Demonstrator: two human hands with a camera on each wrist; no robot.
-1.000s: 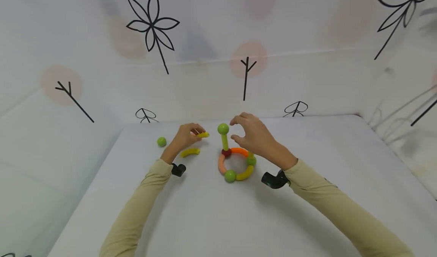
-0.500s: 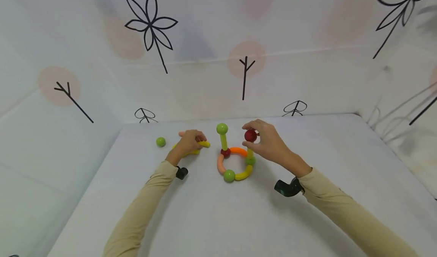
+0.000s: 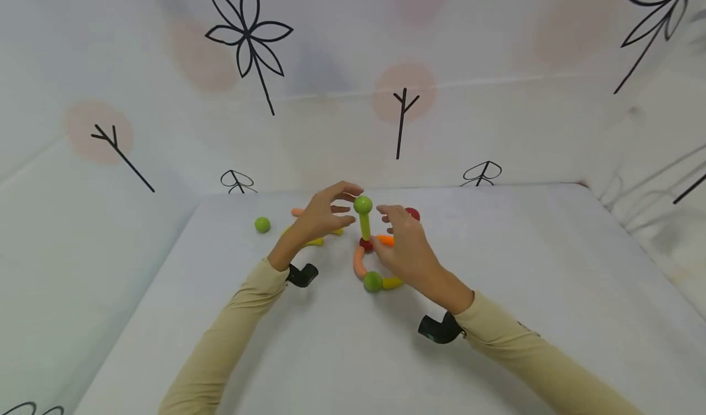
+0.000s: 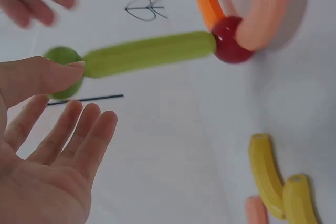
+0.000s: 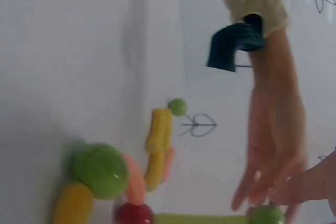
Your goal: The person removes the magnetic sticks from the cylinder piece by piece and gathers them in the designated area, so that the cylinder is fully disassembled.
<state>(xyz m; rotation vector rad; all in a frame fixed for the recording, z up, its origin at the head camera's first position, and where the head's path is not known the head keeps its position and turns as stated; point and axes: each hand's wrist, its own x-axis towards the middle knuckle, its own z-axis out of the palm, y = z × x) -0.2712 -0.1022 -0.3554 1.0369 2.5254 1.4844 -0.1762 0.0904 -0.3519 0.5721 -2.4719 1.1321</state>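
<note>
A ring of curved sticks and balls lies on the table: a pink curved stick, a green ball, a yellow curved stick and an orange one. From its red ball rises a yellow-green straight stick, topped by another green ball. My left hand is spread just left of that top ball; its thumb overlaps the ball in the left wrist view. Close by on the right is my right hand, fingers apart and holding nothing. It hides the ring's right side. Behind it shows a raised red ball.
To the left lie a loose green ball, several yellow curved sticks and a pink curved stick, partly behind my left hand. A patterned cloth wall stands along the table's back edge.
My left hand has left the yellow curved stick and moved right and up to the top green ball. After placing the red ball on the right upright, my right hand has let go and moved left.
</note>
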